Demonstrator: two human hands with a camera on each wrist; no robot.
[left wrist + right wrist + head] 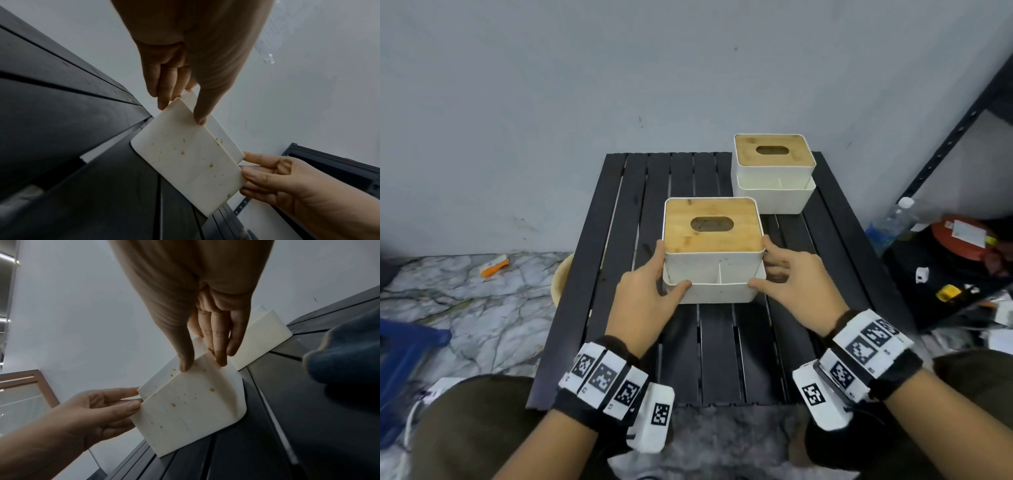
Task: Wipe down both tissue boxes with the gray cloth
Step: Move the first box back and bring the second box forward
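Two hands bracket the near tissue box [714,253] at frame centre: left hand [643,301] on its left side w/ thumb on the lower front rim and fingers along the side wall, right hand [796,284] mirrored on the right, thumb at the front corner, fingers spread vs. the side. Both grip the box, which sits on the black slatted table [719,359]; bamboo lid w/ oval slot faces up, and wrist views show tan specks on the white front wall. Gray cloth: a bluish-gray fabric edge [345,353] shows at right of the right wrist view; can't tell more. Second tissue box [774,171] stands further back, upper right of the table, apart from the first.
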